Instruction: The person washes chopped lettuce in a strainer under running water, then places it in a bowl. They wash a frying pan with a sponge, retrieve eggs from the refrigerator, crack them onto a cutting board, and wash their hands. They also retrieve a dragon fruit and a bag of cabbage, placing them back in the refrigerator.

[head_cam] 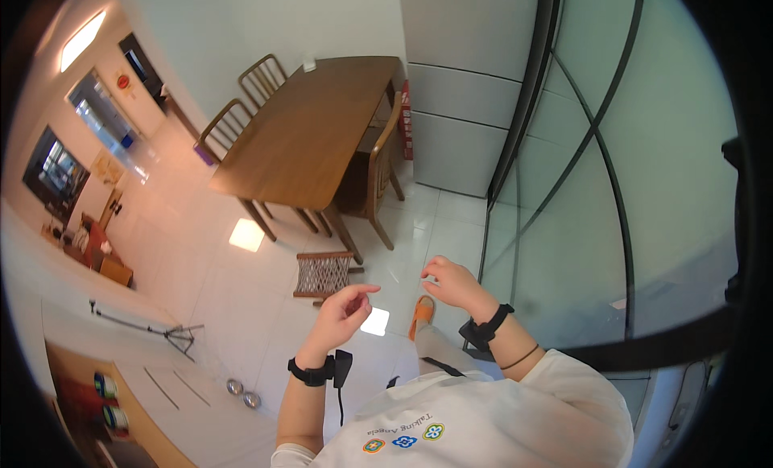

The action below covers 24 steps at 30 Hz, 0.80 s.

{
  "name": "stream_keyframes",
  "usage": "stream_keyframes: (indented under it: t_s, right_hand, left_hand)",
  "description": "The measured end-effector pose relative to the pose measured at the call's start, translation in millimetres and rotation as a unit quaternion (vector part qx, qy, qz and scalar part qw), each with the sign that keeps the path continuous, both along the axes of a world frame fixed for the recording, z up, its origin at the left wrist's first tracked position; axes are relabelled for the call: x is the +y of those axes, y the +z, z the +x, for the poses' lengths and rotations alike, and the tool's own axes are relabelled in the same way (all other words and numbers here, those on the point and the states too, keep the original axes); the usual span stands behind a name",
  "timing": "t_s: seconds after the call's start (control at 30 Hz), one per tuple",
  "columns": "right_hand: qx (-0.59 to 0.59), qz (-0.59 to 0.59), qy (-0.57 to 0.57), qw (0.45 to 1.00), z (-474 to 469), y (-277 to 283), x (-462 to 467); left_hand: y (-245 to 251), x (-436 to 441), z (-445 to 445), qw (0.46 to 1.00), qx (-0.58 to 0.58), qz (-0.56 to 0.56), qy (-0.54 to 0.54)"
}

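Observation:
Both hands are raised in front of my body, and neither holds anything. My left hand (343,317) has its index finger stretched out and its other fingers curled, with gaps between them. From this viewpoint it overlaps the lower edge of a small folding stool (323,274) with a woven cord seat. My right hand (454,282) is bent at the wrist, its fingers loosely curved and apart, near the glass sliding door (567,238). Black straps with small devices sit on both wrists. Below my right hand, one foot in an orange slipper (425,310) stands on the tiles.
A wooden dining table (308,130) stands ahead, with a wooden chair (377,172) at its right side and two chairs beyond its left side. A grey refrigerator (465,142) is behind it. At left, a black tripod (175,334) and two shiny metal balls (243,394) rest on the floor.

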State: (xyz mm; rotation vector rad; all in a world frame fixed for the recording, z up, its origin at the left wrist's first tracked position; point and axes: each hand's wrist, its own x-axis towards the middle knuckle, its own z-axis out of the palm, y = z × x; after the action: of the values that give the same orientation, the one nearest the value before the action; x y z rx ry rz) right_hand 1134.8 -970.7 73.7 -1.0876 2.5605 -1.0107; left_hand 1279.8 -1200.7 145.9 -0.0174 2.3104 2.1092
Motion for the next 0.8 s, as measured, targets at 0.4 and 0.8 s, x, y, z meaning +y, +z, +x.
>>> stream_keyframes:
  t_s: [0.4, 0.8]
  right_hand:
    - [-0.122, -0.039, -0.177, 0.976, -262, -1, 26]
    - [-0.191, -0.171, -0.495, 0.83, -312, 13, 52]
  left_hand:
    - [62, -71, -480, 0.993, 0.091, 0.034, -0.072]
    - [107, -118, -936, 0.981, 0.152, 0.118, -0.032]
